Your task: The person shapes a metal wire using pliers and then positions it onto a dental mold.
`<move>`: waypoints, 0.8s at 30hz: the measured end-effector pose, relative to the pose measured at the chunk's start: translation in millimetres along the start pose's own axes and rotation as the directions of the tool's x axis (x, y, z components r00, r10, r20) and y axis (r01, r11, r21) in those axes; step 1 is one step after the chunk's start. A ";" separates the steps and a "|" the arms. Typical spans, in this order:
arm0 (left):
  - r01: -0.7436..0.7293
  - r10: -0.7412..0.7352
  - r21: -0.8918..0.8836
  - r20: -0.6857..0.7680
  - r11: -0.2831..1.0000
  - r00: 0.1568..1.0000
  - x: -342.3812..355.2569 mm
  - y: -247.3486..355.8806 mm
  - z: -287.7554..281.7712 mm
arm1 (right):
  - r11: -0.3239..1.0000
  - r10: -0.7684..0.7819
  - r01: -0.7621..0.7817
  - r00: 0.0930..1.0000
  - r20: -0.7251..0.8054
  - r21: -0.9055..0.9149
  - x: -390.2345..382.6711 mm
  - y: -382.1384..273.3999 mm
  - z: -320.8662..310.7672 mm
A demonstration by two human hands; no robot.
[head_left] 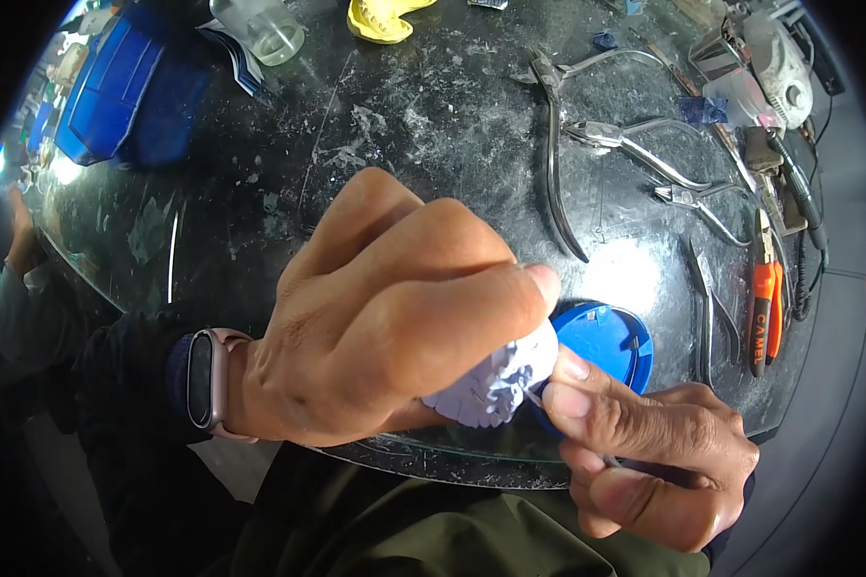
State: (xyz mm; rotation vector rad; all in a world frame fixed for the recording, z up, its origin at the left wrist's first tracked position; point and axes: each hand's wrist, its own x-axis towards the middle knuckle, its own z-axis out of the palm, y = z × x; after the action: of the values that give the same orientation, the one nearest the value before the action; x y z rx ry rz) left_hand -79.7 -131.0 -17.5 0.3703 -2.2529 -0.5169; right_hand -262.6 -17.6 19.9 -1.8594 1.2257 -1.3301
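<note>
My left hand (394,322), with a banded watch on its wrist, is closed around a pale lavender-white dental cast (491,394). Its fingers cover much of the cast, and the ridged, toothed side faces my right hand. Pinched in my right hand (659,457) is a thin metal hand tool with a dark handle (659,471). The tool's slender end meets the cast's edge or comes very close to it; I cannot tell which. Just behind the hands lies a round blue dish (645,351), partly hidden by my right fingers.
Several metal pliers (601,135) lie across the right of the dark, scratched bench (404,125). Beside them are orange-handled cutters (762,298) and a corded handpiece (801,192). A yellow cast (380,21), a glass jar (265,29) and a blue box (111,87) stand farther back.
</note>
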 end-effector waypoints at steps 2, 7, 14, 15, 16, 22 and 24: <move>0.008 -0.008 -0.006 0.001 1.000 1.000 -0.5 0.6 -0.3 | 0.996 -0.075 0.074 0.997 -0.028 -0.052 1.5 2.7 5.0; 0.041 -0.040 -0.053 0.018 0.998 0.999 -0.9 1.0 -1.0 | 0.972 -0.194 0.189 0.981 -0.023 -0.138 7.9 6.2 9.0; 0.131 -0.103 -0.161 0.170 0.978 0.980 3.0 -4.2 -4.9 | 0.997 0.043 -0.043 0.999 0.004 0.068 13.6 5.2 -7.5; 0.161 -0.124 -0.208 0.181 0.965 0.976 4.2 -4.9 -5.0 | 0.993 -0.065 0.085 0.974 -0.217 0.083 18.2 14.4 -7.3; 0.199 -0.148 -0.257 0.206 0.946 0.967 5.6 -5.9 -5.5 | 1.000 0.003 0.000 0.953 -0.304 0.010 19.0 17.9 -13.2; 0.354 -0.239 -0.259 0.386 0.899 0.891 13.7 -24.2 -12.2 | 0.788 0.093 -0.274 0.938 -0.334 -0.552 45.5 52.3 -80.6; 0.298 -0.178 -0.219 0.441 0.929 0.880 14.2 -31.2 -14.4 | 0.460 0.198 -0.384 0.923 -0.329 -0.801 44.2 56.9 -93.4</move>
State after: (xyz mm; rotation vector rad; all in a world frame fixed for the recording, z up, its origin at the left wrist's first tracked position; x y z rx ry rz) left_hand -75.1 -167.8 -14.5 0.4274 -2.5000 -1.1283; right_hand -365.3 -75.1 26.5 -1.9510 2.5359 -0.7070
